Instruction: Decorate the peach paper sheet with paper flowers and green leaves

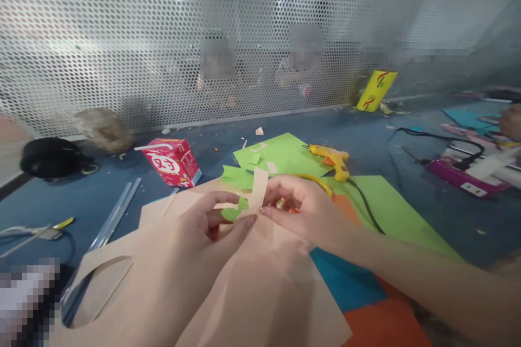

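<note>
A pale peach paper strip (259, 187) stands up between my two hands at the middle of the view. My left hand (215, 225) is closed, thumb and fingers pinching the lower end of a small paper piece with green leaf-shaped cutouts (235, 210). My right hand (295, 209) is closed too, its thumb and fingertips at the strip's base from the right. Beneath both hands lies a peach paper sheet (268, 287). Behind the right fingers, a small red and white thing is mostly hidden.
Green paper (285, 154) with scraps lies ahead, a yellow glue gun (336, 160) on its right. A red drink carton (173, 162) and clear glue sticks (116, 217) are on the left. Blue paper (350, 282), a purple power strip (468, 178) and a yellow roll (376, 90) are to the right.
</note>
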A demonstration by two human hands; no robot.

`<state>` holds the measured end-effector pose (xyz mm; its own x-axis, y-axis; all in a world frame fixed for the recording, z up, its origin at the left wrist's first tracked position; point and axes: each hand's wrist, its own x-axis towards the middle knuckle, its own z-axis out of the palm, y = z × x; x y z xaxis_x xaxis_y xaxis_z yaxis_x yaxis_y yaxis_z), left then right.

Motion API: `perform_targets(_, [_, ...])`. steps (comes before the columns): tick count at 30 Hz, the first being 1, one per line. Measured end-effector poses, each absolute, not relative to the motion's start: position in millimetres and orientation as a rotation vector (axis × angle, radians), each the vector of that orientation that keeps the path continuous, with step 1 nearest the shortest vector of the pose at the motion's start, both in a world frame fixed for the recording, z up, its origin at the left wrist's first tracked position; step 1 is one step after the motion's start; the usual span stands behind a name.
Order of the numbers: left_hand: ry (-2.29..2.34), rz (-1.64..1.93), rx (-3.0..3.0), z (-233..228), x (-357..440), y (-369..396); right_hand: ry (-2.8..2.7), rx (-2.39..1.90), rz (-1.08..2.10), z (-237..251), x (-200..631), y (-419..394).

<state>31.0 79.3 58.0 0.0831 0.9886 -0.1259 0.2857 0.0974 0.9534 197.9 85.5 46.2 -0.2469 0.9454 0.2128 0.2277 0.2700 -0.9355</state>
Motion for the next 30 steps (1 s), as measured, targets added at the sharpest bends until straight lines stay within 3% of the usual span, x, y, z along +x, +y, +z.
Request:
perform_targets(10, [1.328, 0.977, 1.368, 58, 32, 78, -1.623, -1.108, 1.094, 46, 198, 88])
perform_targets(17, [1.322, 1.078, 1.387, 51, 34, 78, -1.683, -1.171, 0.936, 42, 198, 89])
perform_targets(30, [1.32, 0.953, 1.608, 43, 23, 84, -1.691, -1.26, 1.02, 45, 198, 88])
